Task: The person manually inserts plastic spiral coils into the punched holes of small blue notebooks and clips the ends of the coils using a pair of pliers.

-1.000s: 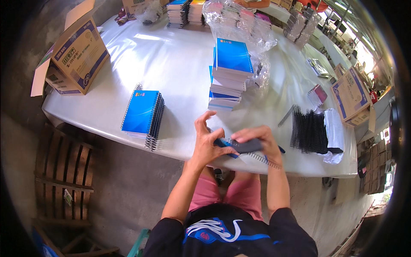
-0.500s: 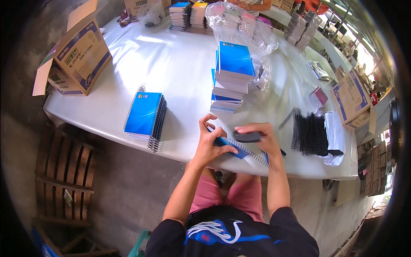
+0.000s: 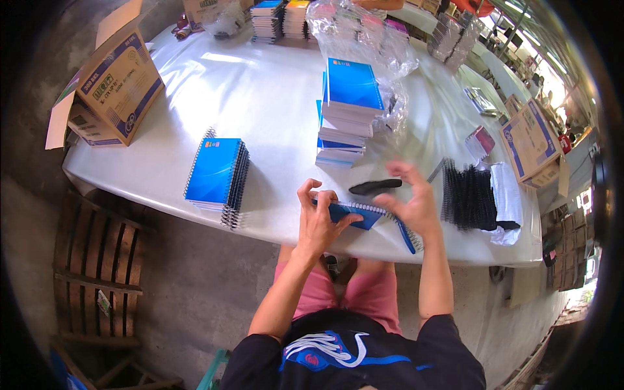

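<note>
Holding a blue notebook (image 3: 354, 213) at the table's near edge, just below the middle of the frame: left hand (image 3: 320, 220) closed on its left end, fingers curled over the top. Right hand (image 3: 416, 203) half open above the notebook's right end, fingers spread, touching a black spiral coil (image 3: 376, 187) with the fingertips; grip not clear. Right of the hands, a bundle of black coils (image 3: 469, 196) on the white table (image 3: 260, 91). Above, a tall stack of blue notebooks (image 3: 350, 107). Left of centre, a low pile of 1 kind, spiral-bound blue notebooks (image 3: 218, 174). Upper left, an open cardboard box (image 3: 112, 88).
</note>
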`<state>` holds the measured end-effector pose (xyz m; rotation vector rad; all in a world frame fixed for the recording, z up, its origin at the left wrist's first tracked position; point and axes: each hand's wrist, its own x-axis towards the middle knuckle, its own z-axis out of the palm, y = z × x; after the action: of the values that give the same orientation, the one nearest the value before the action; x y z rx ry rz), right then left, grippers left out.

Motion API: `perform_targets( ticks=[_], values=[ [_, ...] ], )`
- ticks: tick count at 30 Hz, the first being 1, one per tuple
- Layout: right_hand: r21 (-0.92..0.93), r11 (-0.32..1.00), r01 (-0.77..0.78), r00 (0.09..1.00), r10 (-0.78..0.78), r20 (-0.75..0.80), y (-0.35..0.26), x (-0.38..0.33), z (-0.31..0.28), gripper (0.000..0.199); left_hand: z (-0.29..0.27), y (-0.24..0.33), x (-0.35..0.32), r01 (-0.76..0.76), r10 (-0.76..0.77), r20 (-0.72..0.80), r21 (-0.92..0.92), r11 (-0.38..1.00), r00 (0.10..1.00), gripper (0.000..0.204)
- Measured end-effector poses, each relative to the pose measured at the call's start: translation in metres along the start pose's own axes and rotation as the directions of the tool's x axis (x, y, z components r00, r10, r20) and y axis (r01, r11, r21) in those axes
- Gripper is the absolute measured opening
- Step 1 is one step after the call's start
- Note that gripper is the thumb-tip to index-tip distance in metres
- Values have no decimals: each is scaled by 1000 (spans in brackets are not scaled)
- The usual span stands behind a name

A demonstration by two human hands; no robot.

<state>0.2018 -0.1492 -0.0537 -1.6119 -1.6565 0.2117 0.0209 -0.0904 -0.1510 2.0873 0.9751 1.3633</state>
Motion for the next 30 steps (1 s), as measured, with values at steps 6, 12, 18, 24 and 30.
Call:
perform_targets(
  ticks=[6,12,18,24,30],
  values=[
    [-313,919,238,971,-233,54,-17,-21,41,30,9,10,-10,-55,60,-64,86,995,996,61],
    [-142,979,147,988,-152,-27,-15,-25,49,16,7,6,-15,-41,48,-65,98,994,997,61],
    [-343,916,209,970,-238,-46,-18,-27,54,11,3,15,-6,-28,35,-64,117,993,997,51],
    [-459,869,188,965,-249,-78,-36,-26,59,18,3,13,-9,26,-23,-50,51,998,999,36],
    [-355,933,55,995,-81,-60,-33,-26,54,16,-4,7,-6,-92,93,-20,47,995,995,36]
  ],
)
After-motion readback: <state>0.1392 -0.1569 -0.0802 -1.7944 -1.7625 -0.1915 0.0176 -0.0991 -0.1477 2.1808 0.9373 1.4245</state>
